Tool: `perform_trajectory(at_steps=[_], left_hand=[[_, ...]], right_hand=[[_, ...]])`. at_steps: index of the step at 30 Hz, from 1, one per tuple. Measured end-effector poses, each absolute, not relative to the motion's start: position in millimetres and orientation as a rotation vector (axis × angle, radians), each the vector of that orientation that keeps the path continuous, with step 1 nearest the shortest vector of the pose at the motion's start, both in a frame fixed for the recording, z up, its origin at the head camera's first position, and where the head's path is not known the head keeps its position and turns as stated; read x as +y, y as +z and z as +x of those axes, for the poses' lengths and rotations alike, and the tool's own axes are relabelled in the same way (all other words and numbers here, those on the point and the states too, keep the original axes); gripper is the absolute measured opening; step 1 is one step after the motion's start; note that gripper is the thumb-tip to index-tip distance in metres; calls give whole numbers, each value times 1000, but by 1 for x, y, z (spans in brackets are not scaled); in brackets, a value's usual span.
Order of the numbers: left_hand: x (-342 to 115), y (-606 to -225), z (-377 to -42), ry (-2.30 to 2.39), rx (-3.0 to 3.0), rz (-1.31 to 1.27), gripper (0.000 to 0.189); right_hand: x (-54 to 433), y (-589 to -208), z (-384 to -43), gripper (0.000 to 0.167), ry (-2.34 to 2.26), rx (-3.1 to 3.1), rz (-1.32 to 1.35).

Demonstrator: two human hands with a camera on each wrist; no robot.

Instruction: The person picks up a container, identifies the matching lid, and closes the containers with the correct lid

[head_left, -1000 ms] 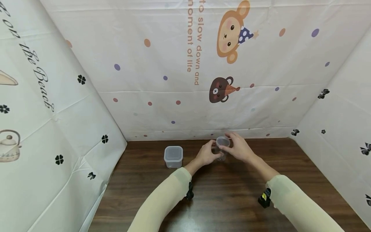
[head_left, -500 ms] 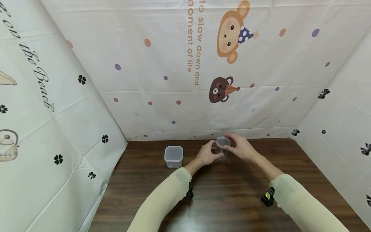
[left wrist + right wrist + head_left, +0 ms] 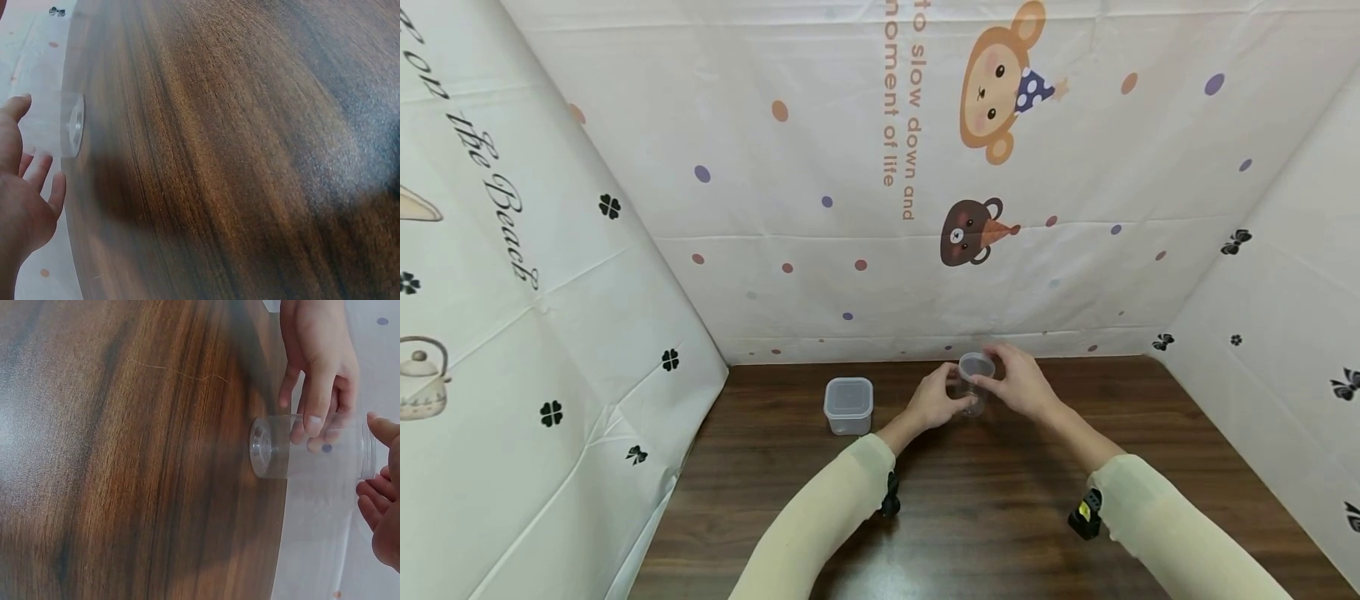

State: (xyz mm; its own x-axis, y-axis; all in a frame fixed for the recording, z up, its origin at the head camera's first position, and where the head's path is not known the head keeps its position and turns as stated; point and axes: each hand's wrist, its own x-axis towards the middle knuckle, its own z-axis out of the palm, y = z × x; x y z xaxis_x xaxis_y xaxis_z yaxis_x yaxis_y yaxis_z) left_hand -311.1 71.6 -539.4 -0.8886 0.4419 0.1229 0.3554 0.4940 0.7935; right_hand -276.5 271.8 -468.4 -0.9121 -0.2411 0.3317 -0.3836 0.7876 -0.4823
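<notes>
A clear plastic jar stands upright near the back of the table, with a round translucent lid on top. My left hand grips the jar's body from the left, its thumb in front and fingers behind. From the right, my right hand holds the lid at its edge between thumb and fingers. The right wrist view has the jar lying sideways in the picture, my left hand around its side and my right hand at the lid end. Only part of the jar shows in the left wrist view.
A square lidded plastic container stands left of the jar on the dark wood table. White printed cloth rises close behind the jar, and more hangs at both sides.
My right hand and forearm shift slightly to the right, then back left, with the fingers staying at the lid. The left hand and jar keep their place.
</notes>
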Motion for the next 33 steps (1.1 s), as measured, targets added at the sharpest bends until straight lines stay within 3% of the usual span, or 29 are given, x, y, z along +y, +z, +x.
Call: perform_trajectory(at_steps=[11,22,33], left_hand=[[74,-538,-310,1386,2626,702,62],[72,-538,-307,1353,2617,694,62],[70,-540,-306,1361,2619,675,61]], right_hand=[[270,-467,-277,66,771,-2723,438],[284,-452,-281,70,826,-2824,597],[291,-446,-284,60,910,-2887,691]])
